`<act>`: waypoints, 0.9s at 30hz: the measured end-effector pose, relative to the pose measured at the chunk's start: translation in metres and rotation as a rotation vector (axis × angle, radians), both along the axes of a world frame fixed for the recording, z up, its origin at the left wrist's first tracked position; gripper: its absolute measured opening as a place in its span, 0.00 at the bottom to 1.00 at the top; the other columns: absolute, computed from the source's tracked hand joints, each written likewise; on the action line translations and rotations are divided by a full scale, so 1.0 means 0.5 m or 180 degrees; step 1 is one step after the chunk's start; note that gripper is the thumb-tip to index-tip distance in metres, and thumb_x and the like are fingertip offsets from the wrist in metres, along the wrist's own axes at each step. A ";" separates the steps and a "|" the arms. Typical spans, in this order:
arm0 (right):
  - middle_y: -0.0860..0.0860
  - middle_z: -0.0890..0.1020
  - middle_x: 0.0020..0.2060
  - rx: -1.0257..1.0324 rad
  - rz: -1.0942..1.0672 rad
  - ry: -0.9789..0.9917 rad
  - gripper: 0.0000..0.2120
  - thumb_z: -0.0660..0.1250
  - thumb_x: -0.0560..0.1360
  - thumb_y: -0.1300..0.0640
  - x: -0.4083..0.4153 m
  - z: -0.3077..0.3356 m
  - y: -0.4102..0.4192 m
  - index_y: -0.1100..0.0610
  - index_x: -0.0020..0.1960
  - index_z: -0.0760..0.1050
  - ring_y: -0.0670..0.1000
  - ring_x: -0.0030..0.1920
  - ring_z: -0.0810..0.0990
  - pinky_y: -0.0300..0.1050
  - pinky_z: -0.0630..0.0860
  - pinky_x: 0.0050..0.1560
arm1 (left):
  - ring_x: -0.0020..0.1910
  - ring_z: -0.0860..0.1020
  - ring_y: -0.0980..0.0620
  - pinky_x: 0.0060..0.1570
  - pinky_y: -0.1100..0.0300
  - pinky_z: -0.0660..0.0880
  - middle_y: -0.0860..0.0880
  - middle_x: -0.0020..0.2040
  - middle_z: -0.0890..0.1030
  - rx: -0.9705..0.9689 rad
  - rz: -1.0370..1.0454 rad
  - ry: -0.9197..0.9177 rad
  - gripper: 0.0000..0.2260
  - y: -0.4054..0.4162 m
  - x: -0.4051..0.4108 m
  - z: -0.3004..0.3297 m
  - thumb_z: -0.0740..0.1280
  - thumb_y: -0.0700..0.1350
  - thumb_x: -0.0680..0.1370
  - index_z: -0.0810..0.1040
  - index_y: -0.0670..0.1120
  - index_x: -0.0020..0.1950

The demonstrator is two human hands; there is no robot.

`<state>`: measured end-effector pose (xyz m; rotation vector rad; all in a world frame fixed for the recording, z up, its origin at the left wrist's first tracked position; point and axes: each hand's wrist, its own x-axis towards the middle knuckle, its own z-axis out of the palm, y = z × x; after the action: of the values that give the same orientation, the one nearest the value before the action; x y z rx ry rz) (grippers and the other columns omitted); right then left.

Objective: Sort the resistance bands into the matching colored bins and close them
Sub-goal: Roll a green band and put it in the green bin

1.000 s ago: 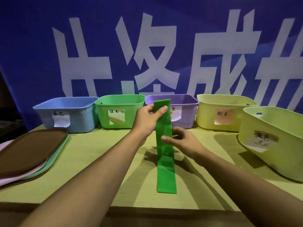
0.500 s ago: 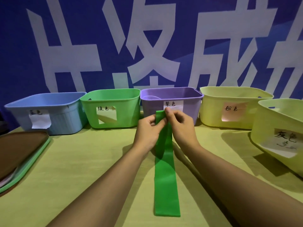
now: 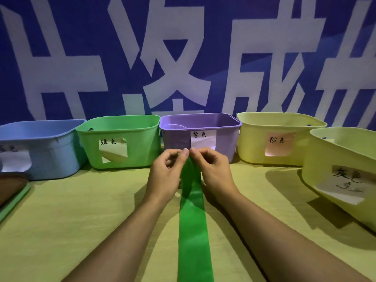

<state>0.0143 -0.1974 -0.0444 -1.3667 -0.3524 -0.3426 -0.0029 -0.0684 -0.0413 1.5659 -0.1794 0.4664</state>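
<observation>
Where the green band (image 3: 194, 224) lies lengthwise on the table (image 3: 81, 220), its near end runs out of view while its far end is lifted. Left hand (image 3: 164, 176) and right hand (image 3: 213, 171) meet there, each pinching the band's top edge, probably to fold or gather it for dropping. Behind stand open bins: the matching green bin (image 3: 120, 139) to the left, the purple bin (image 3: 200, 131) directly ahead.

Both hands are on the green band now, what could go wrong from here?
1. Both hands pinch the green band right in front of the purple bin; it could be dropped there instead of the green bin.
2. The band's long tail may drape over a rim and block the lid.
</observation>
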 end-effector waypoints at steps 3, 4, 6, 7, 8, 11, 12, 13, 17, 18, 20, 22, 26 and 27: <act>0.56 0.87 0.43 -0.0023 0.0130 0.0022 0.07 0.71 0.79 0.57 -0.003 0.000 0.003 0.60 0.50 0.85 0.50 0.45 0.84 0.50 0.83 0.49 | 0.48 0.86 0.45 0.50 0.37 0.82 0.47 0.44 0.87 -0.0032 0.0093 -0.0047 0.13 0.003 0.002 0.002 0.71 0.58 0.76 0.84 0.49 0.49; 0.56 0.87 0.43 -0.0039 0.0152 0.0024 0.07 0.71 0.79 0.57 -0.003 0.001 0.002 0.59 0.50 0.85 0.50 0.45 0.85 0.50 0.83 0.50 | 0.48 0.86 0.45 0.52 0.37 0.82 0.47 0.44 0.87 -0.0016 0.0141 -0.0099 0.10 0.004 0.003 0.002 0.71 0.55 0.77 0.84 0.49 0.48; 0.55 0.87 0.43 -0.0107 0.0149 -0.0021 0.06 0.71 0.79 0.56 -0.003 0.002 0.001 0.58 0.49 0.85 0.51 0.46 0.85 0.49 0.83 0.50 | 0.48 0.86 0.47 0.54 0.38 0.81 0.49 0.43 0.87 0.0018 0.0220 -0.0178 0.06 0.006 0.007 0.002 0.72 0.50 0.79 0.85 0.48 0.48; 0.54 0.87 0.44 -0.0141 0.0140 -0.0050 0.06 0.71 0.79 0.56 -0.002 0.002 0.000 0.57 0.49 0.85 0.51 0.46 0.85 0.48 0.83 0.51 | 0.48 0.86 0.47 0.55 0.39 0.81 0.49 0.43 0.87 0.0033 0.0241 -0.0193 0.05 0.007 0.008 0.001 0.72 0.48 0.79 0.85 0.48 0.48; 0.54 0.87 0.44 -0.0161 0.0135 -0.0063 0.05 0.71 0.79 0.56 -0.001 0.003 -0.001 0.56 0.49 0.85 0.50 0.47 0.86 0.47 0.83 0.51 | 0.48 0.86 0.48 0.55 0.39 0.81 0.49 0.43 0.87 0.0045 0.0250 -0.0206 0.04 0.008 0.010 0.000 0.72 0.48 0.79 0.85 0.48 0.48; 0.52 0.87 0.43 -0.0173 0.0140 -0.0046 0.05 0.71 0.79 0.56 -0.003 0.005 -0.003 0.56 0.49 0.85 0.49 0.47 0.86 0.44 0.83 0.49 | 0.49 0.86 0.47 0.56 0.39 0.81 0.49 0.44 0.88 -0.0021 0.0251 -0.0192 0.02 0.010 0.013 0.000 0.73 0.46 0.79 0.85 0.49 0.47; 0.52 0.87 0.43 -0.0193 0.0139 -0.0038 0.05 0.71 0.79 0.56 -0.004 0.006 -0.004 0.56 0.49 0.85 0.49 0.47 0.86 0.44 0.83 0.49 | 0.49 0.86 0.47 0.56 0.40 0.81 0.49 0.44 0.88 -0.0050 0.0246 -0.0187 0.02 0.010 0.012 0.000 0.73 0.45 0.79 0.85 0.49 0.47; 0.52 0.87 0.44 -0.0210 0.0139 -0.0030 0.05 0.71 0.79 0.56 -0.004 0.005 -0.004 0.56 0.50 0.85 0.50 0.48 0.86 0.45 0.83 0.50 | 0.49 0.86 0.48 0.56 0.40 0.81 0.50 0.44 0.88 -0.0065 0.0242 -0.0188 0.02 0.010 0.012 0.001 0.73 0.45 0.78 0.85 0.50 0.47; 0.52 0.87 0.44 -0.0235 0.0165 0.0008 0.07 0.70 0.79 0.55 -0.007 0.008 -0.005 0.57 0.52 0.85 0.50 0.49 0.86 0.44 0.83 0.49 | 0.48 0.86 0.51 0.56 0.42 0.82 0.50 0.44 0.88 -0.0106 0.0230 -0.0157 0.01 0.009 0.006 0.005 0.73 0.44 0.78 0.85 0.50 0.47; 0.51 0.87 0.44 -0.0245 0.0172 0.0024 0.07 0.70 0.80 0.55 -0.009 0.009 -0.006 0.57 0.51 0.85 0.49 0.48 0.86 0.43 0.83 0.48 | 0.48 0.86 0.51 0.56 0.42 0.82 0.50 0.44 0.88 -0.0112 0.0225 -0.0148 0.01 0.008 0.003 0.006 0.73 0.44 0.78 0.85 0.50 0.47; 0.51 0.87 0.43 -0.0219 0.0195 0.0037 0.07 0.70 0.80 0.55 -0.013 0.012 -0.006 0.56 0.50 0.84 0.49 0.47 0.86 0.41 0.82 0.46 | 0.48 0.86 0.49 0.55 0.43 0.83 0.49 0.44 0.88 -0.0145 0.0225 -0.0135 0.02 0.009 0.001 0.008 0.73 0.46 0.78 0.86 0.49 0.47; 0.51 0.88 0.44 -0.0106 0.0225 0.0061 0.06 0.70 0.80 0.55 -0.014 0.014 -0.006 0.56 0.51 0.84 0.49 0.48 0.87 0.41 0.83 0.46 | 0.48 0.86 0.48 0.53 0.43 0.83 0.49 0.44 0.88 -0.0198 0.0214 -0.0121 0.03 0.009 -0.001 0.011 0.73 0.47 0.78 0.86 0.49 0.47; 0.51 0.87 0.45 -0.0124 0.0155 0.0031 0.06 0.70 0.80 0.56 -0.009 0.014 -0.008 0.56 0.53 0.84 0.49 0.49 0.86 0.42 0.82 0.47 | 0.47 0.86 0.49 0.51 0.45 0.84 0.50 0.42 0.88 -0.0200 0.0251 -0.0135 0.03 0.009 -0.002 0.013 0.73 0.48 0.78 0.86 0.50 0.47; 0.51 0.87 0.45 -0.0147 0.0134 0.0025 0.05 0.71 0.80 0.56 -0.007 0.013 -0.008 0.56 0.53 0.84 0.49 0.49 0.86 0.41 0.82 0.47 | 0.46 0.86 0.50 0.51 0.46 0.84 0.49 0.42 0.88 -0.0204 0.0256 -0.0131 0.03 0.008 -0.002 0.013 0.73 0.48 0.78 0.85 0.50 0.47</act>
<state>0.0106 -0.2015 -0.0379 -1.4036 -0.3839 -0.2957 -0.0041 -0.0644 -0.0349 1.5056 -0.1322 0.5626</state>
